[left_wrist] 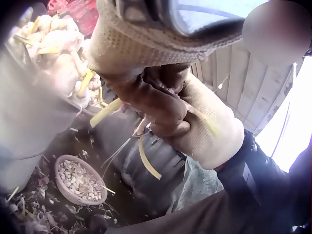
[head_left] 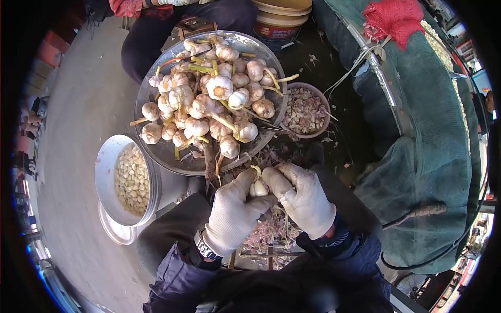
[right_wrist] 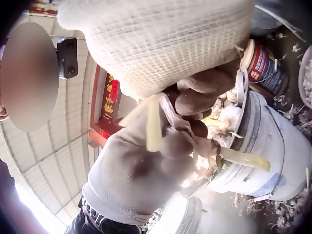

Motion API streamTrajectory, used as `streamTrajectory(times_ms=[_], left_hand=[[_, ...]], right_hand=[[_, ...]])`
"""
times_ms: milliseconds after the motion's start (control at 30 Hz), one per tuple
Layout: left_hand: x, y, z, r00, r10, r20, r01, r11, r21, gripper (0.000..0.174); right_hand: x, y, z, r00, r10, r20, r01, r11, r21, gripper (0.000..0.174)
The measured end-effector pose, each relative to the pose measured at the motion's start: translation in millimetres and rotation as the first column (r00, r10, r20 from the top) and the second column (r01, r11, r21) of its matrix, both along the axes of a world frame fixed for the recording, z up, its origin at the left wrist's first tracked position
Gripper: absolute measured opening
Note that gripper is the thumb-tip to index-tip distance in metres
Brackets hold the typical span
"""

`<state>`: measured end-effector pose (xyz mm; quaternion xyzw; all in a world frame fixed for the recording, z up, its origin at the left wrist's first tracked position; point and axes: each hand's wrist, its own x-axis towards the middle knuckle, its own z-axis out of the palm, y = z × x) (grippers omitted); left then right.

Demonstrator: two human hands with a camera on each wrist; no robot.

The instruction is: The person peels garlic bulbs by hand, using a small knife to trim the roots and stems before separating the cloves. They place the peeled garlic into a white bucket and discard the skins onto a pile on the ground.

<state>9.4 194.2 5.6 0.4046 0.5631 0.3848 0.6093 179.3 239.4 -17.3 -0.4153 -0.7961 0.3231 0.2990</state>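
In the head view, pinching a garlic (head_left: 259,189) with the curled fingers of the left hand (head_left: 235,208) and right hand (head_left: 308,201), just off the near edge of the tray (head_left: 261,142). From there alone, looking onto peeled cloves (head_left: 131,180) in the pail (head_left: 104,172) beside the tray's left edge. From the left wrist, showing more of the yellowish stalks (left_wrist: 150,161) below the fingers. Only from the right wrist, catching a red sign (right_wrist: 111,95) behind the left hand. In both wrist views, losing most of the garlic behind shadowed fingers; cannot make out each fingertip's exact hold. Cutting off a second person (head_left: 156,44) at the head view's top, by the tray's far edge.
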Motion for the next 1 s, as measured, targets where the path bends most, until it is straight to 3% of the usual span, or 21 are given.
streamTrajectory(times_ms=[100,133,167,200,267,367,500,567,700,767,867,933,1000], left_hand=[[0.8,2.0,3.5,0.999,0.019,0.033,-0.017,0.999,-0.050,0.017],[0.6,2.9,3.7,0.998,0.036,0.061,-0.031,0.996,-0.079,0.018],[-0.5,4.1,5.4,0.998,0.031,0.063,-0.027,0.997,-0.075,0.018],[-2.3,4.7,7.9,0.992,0.036,0.120,-0.025,0.995,-0.095,0.019],[-3.7,4.8,8.9,0.983,0.039,0.178,-0.018,0.993,-0.115,0.020],[-4.8,3.4,7.5,0.978,0.065,0.201,-0.040,0.992,-0.122,0.031],[-6.9,2.1,-6.6,1.000,0.008,-0.026,-0.007,0.999,0.037,0.045],[-7.0,1.2,-8.7,0.995,-0.012,-0.101,0.023,0.994,0.110,0.048],[-5.6,4.2,7.6,1.000,0.020,0.007,-0.020,0.999,-0.035,0.047],[-7.1,5.1,8.7,0.995,0.052,0.080,-0.047,0.997,-0.064,0.047],[-8.4,7.5,11.2,0.968,0.119,0.219,-0.095,0.989,-0.114,0.044],[-6.5,6.1,3.9,0.907,0.259,0.333,-0.229,0.965,-0.127,0.043],[-10.4,5.7,-5.3,0.911,0.255,0.325,-0.241,0.967,-0.084,0.042]], right_hand=[[1.0,2.1,0.4,0.995,0.039,-0.092,-0.042,0.999,-0.030,0.022],[-0.6,2.3,9.5,0.968,-0.132,-0.216,0.017,0.886,-0.464,0.026],[-0.9,2.4,18.2,0.909,-0.336,-0.248,-0.002,0.592,-0.806,0.029],[0.7,4.7,25.8,0.908,-0.339,-0.248,0.002,0.594,-0.804,0.029],[4.4,10.3,36.1,0.898,-0.371,-0.236,-0.083,0.384,-0.920,0.034],[2.8,9.5,29.6,0.910,-0.344,-0.232,-0.069,0.425,-0.903,0.034],[-7.4,6.5,28.1,0.933,-0.303,-0.194,-0.023,0.488,-0.872,0.031],[-5.6,7.2,27.2,0.952,-0.256,-0.166,0.030,0.620,-0.784,0.031],[-2.5,7.7,32.6,0.937,-0.305,-0.170,0.023,0.540,-0.841,0.031],[4.1,5.8,29.2,0.872,-0.378,-0.311,-0.117,0.456,-0.882,0.032],[7.9,9.7,30.3,0.872,-0.376,-0.314,-0.143,0.418,-0.897,0.034],[8.1,10.3,30.9,0.853,-0.412,-0.321,-0.138,0.415,-0.899,0.035],[8.2,11.6,32.0,0.832,-0.449,-0.326,-0.131,0.412,-0.902,0.036]])
